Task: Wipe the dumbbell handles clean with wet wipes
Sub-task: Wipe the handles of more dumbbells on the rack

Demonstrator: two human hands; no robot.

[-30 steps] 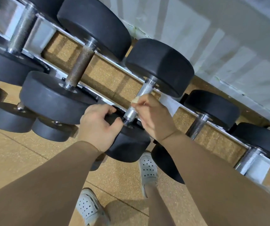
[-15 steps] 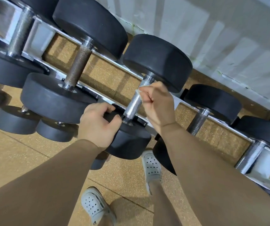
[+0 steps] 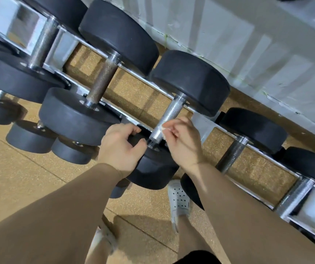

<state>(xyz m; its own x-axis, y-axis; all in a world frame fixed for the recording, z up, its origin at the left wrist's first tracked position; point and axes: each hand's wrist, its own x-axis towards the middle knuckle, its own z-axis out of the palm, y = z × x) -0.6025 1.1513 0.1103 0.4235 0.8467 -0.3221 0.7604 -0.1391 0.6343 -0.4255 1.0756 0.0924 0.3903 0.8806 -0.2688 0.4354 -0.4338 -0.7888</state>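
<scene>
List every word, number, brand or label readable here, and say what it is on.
None: no text can be read anywhere in this view.
The black dumbbell heads show no weight number or brand.
The chrome rack panels carry no visible label.
The wet wipe pinched in the right hand looks plain white.

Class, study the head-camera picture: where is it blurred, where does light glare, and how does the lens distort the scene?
Head view: motion blur smears the upper-left rack; the chrome handle beside the wipe in the right hand is sharper, with glare on its knurling; the wide lens tilts the rack and stretches both sleeves.
</scene>
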